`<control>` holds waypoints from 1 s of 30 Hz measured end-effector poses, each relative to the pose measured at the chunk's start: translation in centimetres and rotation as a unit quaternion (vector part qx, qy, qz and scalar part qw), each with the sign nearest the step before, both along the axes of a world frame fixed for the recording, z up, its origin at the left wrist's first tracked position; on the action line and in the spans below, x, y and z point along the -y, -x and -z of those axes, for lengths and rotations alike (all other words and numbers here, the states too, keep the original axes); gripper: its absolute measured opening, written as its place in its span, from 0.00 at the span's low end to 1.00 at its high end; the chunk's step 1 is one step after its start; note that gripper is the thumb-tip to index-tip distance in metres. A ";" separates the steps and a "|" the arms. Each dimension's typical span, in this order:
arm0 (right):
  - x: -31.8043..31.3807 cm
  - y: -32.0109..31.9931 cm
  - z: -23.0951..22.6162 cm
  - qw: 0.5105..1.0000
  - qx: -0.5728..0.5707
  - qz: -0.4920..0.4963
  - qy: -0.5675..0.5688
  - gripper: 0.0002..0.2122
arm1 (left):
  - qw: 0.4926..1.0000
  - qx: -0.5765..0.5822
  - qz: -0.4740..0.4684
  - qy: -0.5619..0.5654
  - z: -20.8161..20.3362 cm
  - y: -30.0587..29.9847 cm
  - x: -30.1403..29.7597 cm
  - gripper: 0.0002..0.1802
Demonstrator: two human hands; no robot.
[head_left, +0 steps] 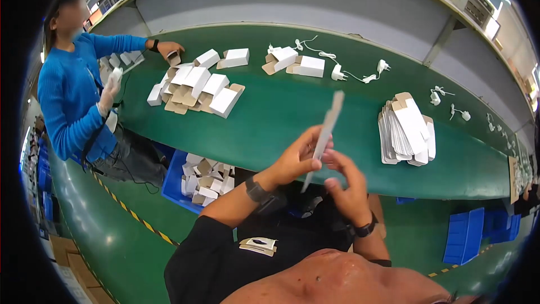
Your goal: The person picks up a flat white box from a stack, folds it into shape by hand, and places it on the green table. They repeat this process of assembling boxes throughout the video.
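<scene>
Seen almost edge-on, a flat folded white carton (330, 121) stands tilted above the near edge of the green table. My left hand (297, 155) grips it between thumb and fingers. My right hand (350, 191) is just to its right, thumb and fingers apart. Its fingertips come close to the carton, and whether they touch it I cannot tell. To the right lies a stack of flat white cartons (406, 132) with brown insides. A heap of opened white boxes (197, 84) sits at the left of the table.
Several white plug chargers with cables (338, 72) lie along the table's far side, near two open boxes (308, 66). A co-worker in blue (76, 95) reaches over the table at left. Below the edge is a blue bin (174, 180) of boxes; blue crates (464, 236) stand at right.
</scene>
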State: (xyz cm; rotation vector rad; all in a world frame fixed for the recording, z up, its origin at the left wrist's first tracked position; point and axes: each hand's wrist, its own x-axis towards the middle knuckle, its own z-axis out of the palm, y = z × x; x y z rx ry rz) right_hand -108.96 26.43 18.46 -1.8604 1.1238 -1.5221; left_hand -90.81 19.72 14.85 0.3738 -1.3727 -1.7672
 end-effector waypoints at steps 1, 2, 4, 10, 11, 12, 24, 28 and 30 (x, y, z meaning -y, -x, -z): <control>-0.2 0.7 -0.5 0.993 0.083 -0.054 -0.060 0.17 | 0.999 0.010 0.048 0.005 0.2 -0.9 -0.6 0.54; 0.0 1.5 -1.7 0.993 0.079 -0.057 -0.061 0.17 | 0.999 0.006 0.045 0.004 0.2 -1.4 -1.3 0.54; 0.7 3.1 -4.3 0.975 0.039 -0.046 -0.214 0.17 | 0.993 0.049 0.102 0.008 -1.1 -2.3 -3.1 0.55; 1.5 5.5 -4.9 0.934 -0.098 -0.195 -0.283 0.17 | 0.992 0.038 0.120 0.003 -1.5 -2.9 -4.4 0.53; 1.5 5.8 -4.3 0.934 -0.118 -0.225 -0.252 0.18 | 0.996 0.034 0.087 -0.010 -1.7 -2.6 -4.7 0.52; 1.5 6.0 -3.9 0.931 -0.137 -0.255 -0.222 0.19 | 0.998 0.029 0.053 -0.023 -1.9 -2.3 -4.9 0.51; 0.4 2.8 -0.1 0.979 0.093 -0.120 -0.137 0.19 | 0.992 0.039 0.108 -0.048 -2.8 -1.5 -3.0 0.43; -0.1 2.1 0.6 0.968 0.150 -0.091 -0.181 0.19 | 0.994 0.007 0.090 -0.066 -1.2 -0.9 -3.3 0.39; -0.5 0.7 0.4 0.958 0.205 -0.088 -0.178 0.17 | 0.994 0.002 0.073 -0.076 -0.8 -1.2 -3.8 0.38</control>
